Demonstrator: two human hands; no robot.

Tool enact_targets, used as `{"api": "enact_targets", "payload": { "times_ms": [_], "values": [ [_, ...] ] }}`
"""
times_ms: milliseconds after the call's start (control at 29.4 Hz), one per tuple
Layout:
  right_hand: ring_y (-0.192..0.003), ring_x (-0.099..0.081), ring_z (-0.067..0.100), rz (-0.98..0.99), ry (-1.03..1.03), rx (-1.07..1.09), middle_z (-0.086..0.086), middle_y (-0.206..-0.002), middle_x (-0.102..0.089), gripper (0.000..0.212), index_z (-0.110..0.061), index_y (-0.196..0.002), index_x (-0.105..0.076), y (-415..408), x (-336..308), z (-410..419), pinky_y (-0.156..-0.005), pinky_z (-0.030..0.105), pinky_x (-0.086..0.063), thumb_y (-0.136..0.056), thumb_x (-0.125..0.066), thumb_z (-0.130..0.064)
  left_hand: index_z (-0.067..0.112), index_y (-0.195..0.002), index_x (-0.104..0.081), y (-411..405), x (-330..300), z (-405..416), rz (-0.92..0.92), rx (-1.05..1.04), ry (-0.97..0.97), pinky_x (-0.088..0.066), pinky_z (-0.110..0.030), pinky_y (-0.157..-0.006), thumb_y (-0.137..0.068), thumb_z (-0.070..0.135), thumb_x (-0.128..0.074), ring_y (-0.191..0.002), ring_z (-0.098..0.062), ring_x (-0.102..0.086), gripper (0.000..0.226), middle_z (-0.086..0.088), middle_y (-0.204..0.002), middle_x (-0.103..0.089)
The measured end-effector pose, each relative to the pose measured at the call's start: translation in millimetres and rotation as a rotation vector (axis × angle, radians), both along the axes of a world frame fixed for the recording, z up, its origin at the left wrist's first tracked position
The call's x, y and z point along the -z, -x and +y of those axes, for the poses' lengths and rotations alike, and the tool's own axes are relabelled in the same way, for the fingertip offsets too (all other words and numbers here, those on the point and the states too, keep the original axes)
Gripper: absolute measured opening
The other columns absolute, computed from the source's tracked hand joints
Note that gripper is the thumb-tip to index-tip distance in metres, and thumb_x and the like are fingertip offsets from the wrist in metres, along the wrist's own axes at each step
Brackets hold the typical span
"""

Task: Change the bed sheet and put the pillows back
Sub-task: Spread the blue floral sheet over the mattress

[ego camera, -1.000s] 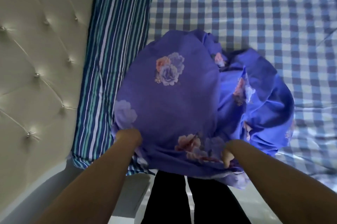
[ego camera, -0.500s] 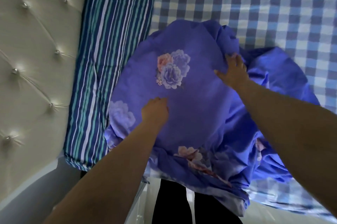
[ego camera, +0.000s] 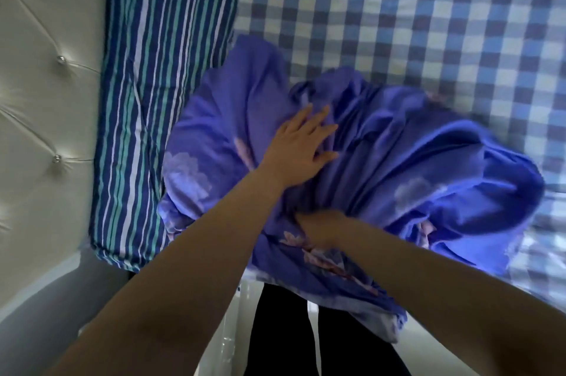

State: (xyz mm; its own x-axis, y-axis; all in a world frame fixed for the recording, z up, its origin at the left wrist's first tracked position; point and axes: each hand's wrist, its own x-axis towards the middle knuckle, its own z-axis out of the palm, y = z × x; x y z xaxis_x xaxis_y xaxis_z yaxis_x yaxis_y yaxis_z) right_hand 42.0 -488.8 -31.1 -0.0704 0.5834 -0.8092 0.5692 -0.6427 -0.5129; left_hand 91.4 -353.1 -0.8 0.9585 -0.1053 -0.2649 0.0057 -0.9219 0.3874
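A purple floral pillow [ego camera: 214,142] lies at the near edge of the bed, on the blue-and-white checked sheet [ego camera: 413,23]. Its loose cover bunches up in folds to the right [ego camera: 444,167]. My left hand [ego camera: 298,147] rests flat on the middle of the pillow with the fingers spread and straight. My right hand [ego camera: 321,227] is just below it at the near side, with its fingers curled into the purple fabric and partly hidden by it. A long striped pillow [ego camera: 159,93] lies along the headboard to the left of the purple one.
The cream tufted headboard [ego camera: 46,106] fills the left side. My dark-trousered legs [ego camera: 306,339] stand against the bed's near edge, on a pale floor. The checked sheet spreads beyond and to the right of the pillow.
My left hand slid further up onto the middle of the pillow. My right hand came back from the pillow's far edge to the near side and took hold of the fabric. The cover bunched rightward.
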Motion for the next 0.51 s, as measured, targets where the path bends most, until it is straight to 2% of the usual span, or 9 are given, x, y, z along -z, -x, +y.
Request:
{"api": "enact_targets", "payload": {
  "times_ms": [68, 102, 170, 204, 238, 306, 374, 442, 510],
  "values": [
    [-0.078, -0.057, 0.023, 0.234, 0.138, -0.182, 0.014, -0.095, -0.065, 0.04, -0.003, -0.103, -0.061, 20.8, -6.7, -10.5, -0.075, 0.037, -0.048, -0.088, -0.059, -0.04, 0.033, -0.15, -0.018, 3.9, 11.8, -2.1, 0.181, 0.1, -0.138, -0.011, -0.053, -0.116, -0.083, 0.068, -0.048, -0.147, -0.027, -0.003, 0.081, 0.004, -0.16, 0.003],
    [-0.076, -0.056, 0.023, 0.201, 0.113, -0.146, 0.01, -0.088, -0.064, 0.041, -0.004, -0.099, -0.063, 16.2, -5.7, -10.7, -0.075, 0.038, -0.05, -0.089, -0.058, -0.043, 0.034, -0.151, -0.009, 9.0, 18.9, -0.8, 0.277, 0.091, -0.182, -0.018, -0.055, -0.113, -0.08, 0.068, -0.053, -0.146, -0.032, -0.009, 0.09, 0.003, -0.159, 0.012],
    [-0.09, -0.06, 0.024, -0.157, -0.076, 0.21, 0.005, -0.099, -0.063, 0.035, -0.011, -0.109, -0.06, -18.2, 0.6, -4.4, -0.079, 0.038, -0.049, -0.093, -0.05, -0.04, 0.036, -0.15, 0.005, 23.4, 30.8, 6.6, 0.472, -0.005, -0.168, -0.04, -0.048, -0.096, -0.081, 0.052, -0.063, -0.131, -0.039, -0.039, 0.098, 0.0, -0.158, 0.02],
    [-0.104, -0.058, 0.026, -0.393, -0.187, 0.392, 0.006, -0.115, -0.059, 0.034, -0.016, -0.119, -0.055, -43.0, 4.5, -2.4, -0.084, 0.04, -0.049, -0.092, -0.051, -0.036, 0.036, -0.15, 0.007, 32.5, 34.6, 9.7, 0.542, -0.051, -0.115, -0.046, -0.044, -0.087, -0.084, 0.039, -0.064, -0.12, -0.038, -0.05, 0.097, -0.002, -0.159, 0.012],
    [-0.12, -0.05, 0.03, -0.559, -0.259, 0.505, 0.009, -0.132, -0.05, 0.047, -0.021, -0.132, -0.046, -69.7, 9.4, -2.3, -0.094, 0.044, -0.045, -0.089, -0.056, -0.038, 0.035, -0.15, 0.007, 42.7, 36.6, 11.2, 0.58, -0.067, -0.066, -0.049, -0.043, -0.08, -0.088, 0.028, -0.06, -0.11, -0.037, -0.056, 0.092, -0.007, -0.158, -0.01],
    [-0.143, -0.014, 0.037, -0.678, -0.224, 0.437, 0.012, -0.158, -0.008, 0.101, -0.027, -0.151, -0.009, -114.6, 20.8, -5.2, -0.109, 0.058, -0.021, -0.074, -0.066, -0.059, 0.037, -0.15, 0.001, 63.1, 36.8, 8.8, 0.585, -0.004, -0.059, -0.048, -0.043, -0.066, -0.092, 0.017, -0.05, -0.087, -0.035, -0.061, 0.079, -0.013, -0.117, -0.057],
    [-0.145, 0.013, 0.037, -0.656, -0.063, 0.259, 0.006, -0.158, 0.02, 0.127, -0.028, -0.15, 0.013, -137.2, 37.5, -10.6, -0.108, 0.068, -0.002, -0.062, -0.07, -0.07, 0.034, -0.148, -0.016, 78.3, 37.1, 1.2, 0.523, 0.11, -0.084, -0.039, -0.037, -0.066, -0.092, 0.015, -0.046, -0.076, -0.033, -0.058, 0.067, -0.01, -0.086, -0.061],
    [-0.145, 0.013, 0.036, -0.595, 0.137, 0.127, 0.009, -0.158, 0.016, 0.119, -0.026, -0.152, 0.002, -136.0, 57.1, -22.1, -0.105, 0.071, 0.002, -0.066, -0.071, -0.065, 0.026, -0.138, -0.029, 88.5, 37.8, -10.1, 0.5, 0.14, -0.018, -0.034, -0.035, -0.07, -0.088, 0.016, -0.049, -0.067, -0.029, -0.054, 0.055, -0.001, -0.069, -0.054],
    [-0.142, -0.018, 0.036, -0.46, 0.278, 0.105, 0.016, -0.155, -0.019, 0.084, -0.017, -0.145, -0.031, -115.9, 71.5, -42.8, -0.109, 0.064, -0.016, -0.076, -0.067, -0.049, 0.025, -0.14, -0.024, 91.7, 37.3, -20.3, 0.554, 0.005, 0.17, -0.037, -0.036, -0.06, -0.086, 0.021, -0.055, -0.055, -0.023, -0.05, 0.063, 0.003, -0.062, -0.05]
  ]
}}
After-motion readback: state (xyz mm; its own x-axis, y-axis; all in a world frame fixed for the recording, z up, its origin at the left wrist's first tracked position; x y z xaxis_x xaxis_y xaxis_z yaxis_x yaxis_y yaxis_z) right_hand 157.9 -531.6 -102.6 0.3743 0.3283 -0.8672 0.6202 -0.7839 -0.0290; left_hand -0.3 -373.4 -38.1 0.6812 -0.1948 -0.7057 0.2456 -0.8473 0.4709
